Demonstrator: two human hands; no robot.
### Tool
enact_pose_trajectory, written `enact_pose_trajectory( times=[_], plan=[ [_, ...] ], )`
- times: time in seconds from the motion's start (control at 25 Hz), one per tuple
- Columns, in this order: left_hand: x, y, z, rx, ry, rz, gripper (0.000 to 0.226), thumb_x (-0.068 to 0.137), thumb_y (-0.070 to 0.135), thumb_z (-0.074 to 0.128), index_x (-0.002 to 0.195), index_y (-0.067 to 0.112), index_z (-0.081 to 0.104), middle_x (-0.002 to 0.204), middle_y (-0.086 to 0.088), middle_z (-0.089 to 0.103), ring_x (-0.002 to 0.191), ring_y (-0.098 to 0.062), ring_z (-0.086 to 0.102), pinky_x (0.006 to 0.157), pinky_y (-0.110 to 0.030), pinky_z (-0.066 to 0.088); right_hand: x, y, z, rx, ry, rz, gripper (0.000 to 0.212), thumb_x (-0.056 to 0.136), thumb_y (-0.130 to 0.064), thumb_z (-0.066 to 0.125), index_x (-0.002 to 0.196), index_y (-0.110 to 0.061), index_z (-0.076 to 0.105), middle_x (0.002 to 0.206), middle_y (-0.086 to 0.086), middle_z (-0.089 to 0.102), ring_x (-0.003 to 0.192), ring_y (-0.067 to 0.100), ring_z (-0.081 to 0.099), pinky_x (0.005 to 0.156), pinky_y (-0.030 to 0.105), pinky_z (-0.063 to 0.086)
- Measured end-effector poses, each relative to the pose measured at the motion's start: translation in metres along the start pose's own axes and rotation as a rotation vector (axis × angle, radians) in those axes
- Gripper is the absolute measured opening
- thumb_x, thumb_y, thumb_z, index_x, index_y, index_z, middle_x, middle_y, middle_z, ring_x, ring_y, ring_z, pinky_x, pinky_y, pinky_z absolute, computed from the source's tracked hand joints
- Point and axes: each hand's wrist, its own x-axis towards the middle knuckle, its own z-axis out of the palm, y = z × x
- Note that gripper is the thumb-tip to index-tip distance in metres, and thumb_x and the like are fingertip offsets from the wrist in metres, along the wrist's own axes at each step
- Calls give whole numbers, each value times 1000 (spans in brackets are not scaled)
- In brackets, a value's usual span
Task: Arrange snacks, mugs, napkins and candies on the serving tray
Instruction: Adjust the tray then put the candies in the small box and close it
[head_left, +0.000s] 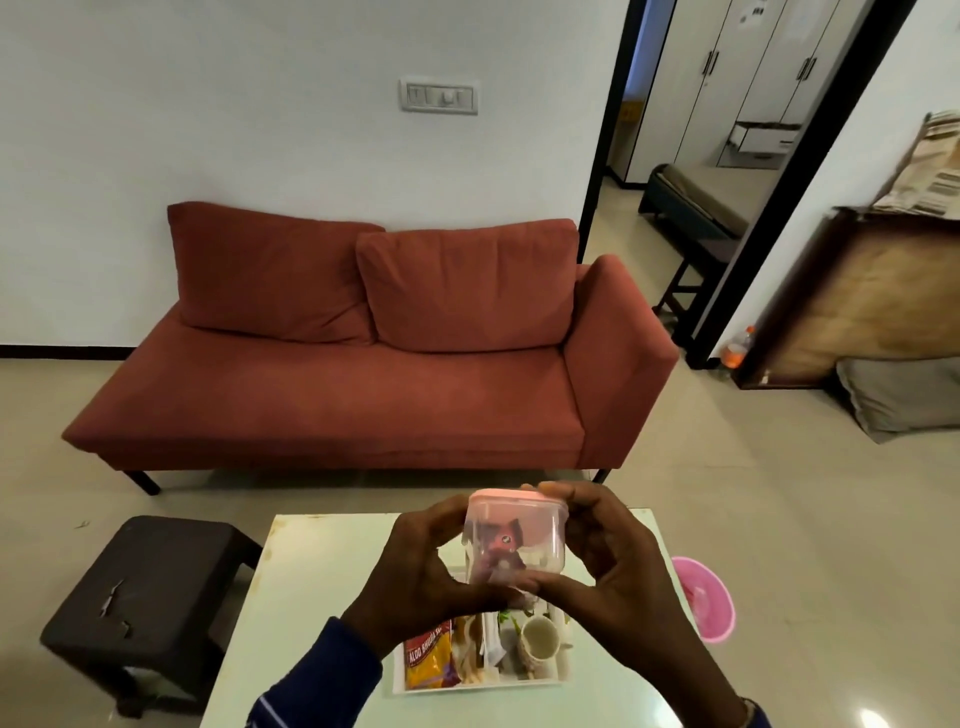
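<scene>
Both hands hold a clear plastic candy jar (514, 538) with a pink lid, raised above the table; red-wrapped candies show inside. My left hand (415, 571) grips its left side and bottom. My right hand (605, 561) wraps its right side, fingers on the lid's edge. Below the jar lies the white serving tray (550, 678) on the pale green table (311, 597). On the tray are a red and yellow snack packet (428, 654), a cream mug (540, 636) and white napkins (491, 642), partly hidden by my wrists.
A pink plastic bin (709, 597) stands on the floor right of the table. A dark brown stool (150, 592) sits to the left. A red sofa (363, 374) faces me beyond the table. An open doorway is at the back right.
</scene>
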Motion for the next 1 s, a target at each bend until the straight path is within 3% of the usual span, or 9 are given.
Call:
enact_pose_trajectory(
  times=[0.08,0.16,0.24,0.4,0.52,0.6,0.72,0.84,1.0],
  plan=[
    [4,3,-7,198,-20,40,56,59,61,84,108,43,65,102,28,69,92,1,67,75,-9,52,-1,2,-11,-264,-19,-66,63,70,-54,81,126,-40,55,133,-23,59,129,5,53,106,28,46],
    [11,6,-11,427,-43,145,53,66,62,74,107,28,68,97,16,69,83,-4,63,67,-14,52,1,1,-12,-532,-81,-148,72,73,-64,73,137,-43,46,140,-28,50,133,0,45,107,24,42],
    [18,12,-12,532,-62,194,56,67,64,65,108,25,67,97,11,67,82,-5,60,64,-17,53,5,0,-7,-605,-89,-176,71,75,-65,68,138,-44,42,134,-27,53,125,0,50,100,22,46],
    [21,15,-11,261,-9,112,59,62,58,82,112,40,56,110,22,62,102,-1,60,79,-13,53,7,5,-13,-393,69,-196,59,73,-54,79,123,-30,57,118,-19,65,108,4,62,87,15,51],
    [15,11,-7,65,27,2,70,55,56,88,117,39,58,114,24,66,111,-1,61,87,-16,54,5,11,-27,-255,20,-107,59,70,-50,84,120,-33,58,114,-18,67,108,10,65,86,20,54],
    [12,11,-7,94,16,41,60,57,58,86,109,40,61,107,26,68,103,0,64,80,-14,55,4,10,-31,-371,-48,-68,65,69,-56,82,125,-39,54,121,-23,64,114,5,61,92,19,50],
    [17,19,-12,268,-32,103,51,62,61,80,104,35,66,99,22,71,89,-2,67,70,-15,57,8,5,-26,-689,-106,-157,73,72,-66,70,137,-43,45,132,-19,60,123,8,56,107,33,44],
    [19,25,-10,399,-18,170,55,64,57,78,107,24,71,99,14,72,85,-2,66,68,-18,58,11,2,-9,-756,-96,-255,62,75,-54,77,130,-30,57,123,-9,68,110,16,65,93,31,52],
    [19,21,-6,214,16,115,58,63,52,84,112,40,57,111,31,62,103,-1,62,79,-12,54,9,6,-14,-636,3,-244,60,72,-49,82,124,-26,63,121,-12,69,106,13,67,88,32,57]
  ],
)
